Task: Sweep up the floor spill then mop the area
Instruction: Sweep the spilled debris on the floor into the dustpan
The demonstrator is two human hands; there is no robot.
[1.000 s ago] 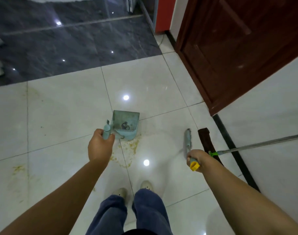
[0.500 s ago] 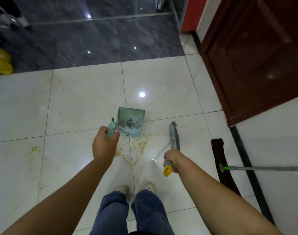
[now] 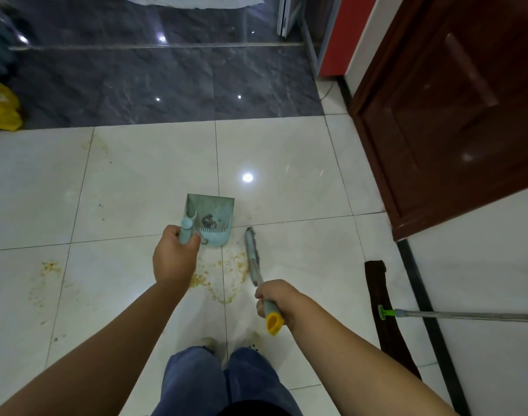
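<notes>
A yellowish spill (image 3: 226, 271) spreads over the white tiles just ahead of my feet. My left hand (image 3: 174, 255) grips the upright handle of a pale green dustpan (image 3: 217, 211), which sits on the floor at the spill's far edge with dark debris inside. My right hand (image 3: 274, 301) grips the yellow-tipped handle of a small broom (image 3: 252, 256). The broom's head lies along the right side of the spill, close to the dustpan. A flat mop (image 3: 382, 310) with a metal pole lies on the floor to the right.
A smaller yellow stain (image 3: 49, 265) marks the tiles at left. A dark brown door (image 3: 455, 115) stands at right, above a black floor strip (image 3: 421, 301). Dark marble floor (image 3: 154, 79) lies beyond, with a yellow object (image 3: 1, 109) at far left. My shoes (image 3: 208, 343) are just behind the spill.
My right hand has swung the broom leftward from beside the mop to the spill's right edge. The dustpan and my left hand have kept their place.
</notes>
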